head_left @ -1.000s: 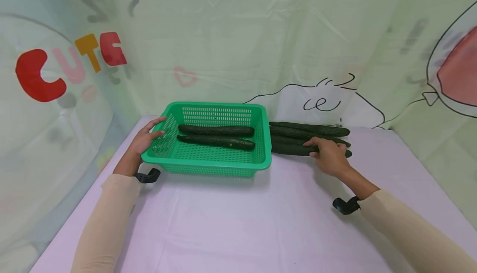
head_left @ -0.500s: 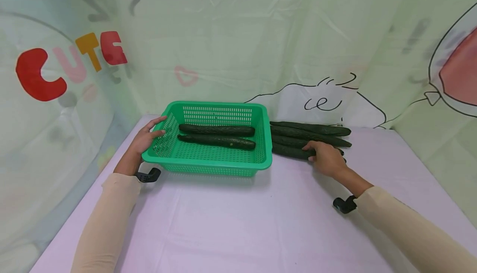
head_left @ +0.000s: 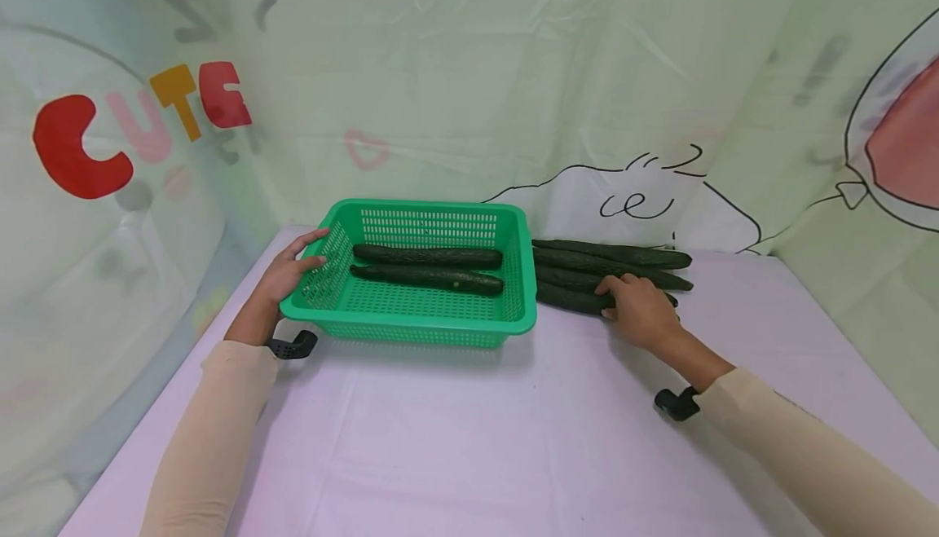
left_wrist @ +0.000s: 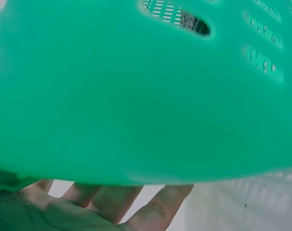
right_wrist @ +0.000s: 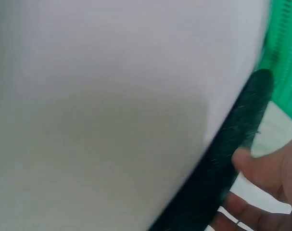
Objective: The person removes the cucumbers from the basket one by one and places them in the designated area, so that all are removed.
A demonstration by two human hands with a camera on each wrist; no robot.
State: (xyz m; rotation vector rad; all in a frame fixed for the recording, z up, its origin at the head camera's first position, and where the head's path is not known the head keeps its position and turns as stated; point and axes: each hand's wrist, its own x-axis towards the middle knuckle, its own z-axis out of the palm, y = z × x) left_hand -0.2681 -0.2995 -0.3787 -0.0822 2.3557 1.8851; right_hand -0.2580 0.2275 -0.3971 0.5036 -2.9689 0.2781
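In the head view my left hand holds the left rim of a green slotted plastic basket. The left wrist view shows my fingers partly hidden behind the basket's wall. Inside the basket lie two dark green cucumbers, a far one and a nearer one. To the right of the basket, my right hand grips the front cucumber of a group on the table. The right wrist view has my thumb on one side of that cucumber; the other fingertips are partly hidden by it.
Behind the gripped one, several more cucumbers lie side by side, close to the basket's right wall. A pale lilac cloth covers the table. A printed curtain hangs along the back and sides.
My right hand has drawn slightly left and toward me, and the right end of the front cucumber has swung nearer. The left hand and basket stay where they were.
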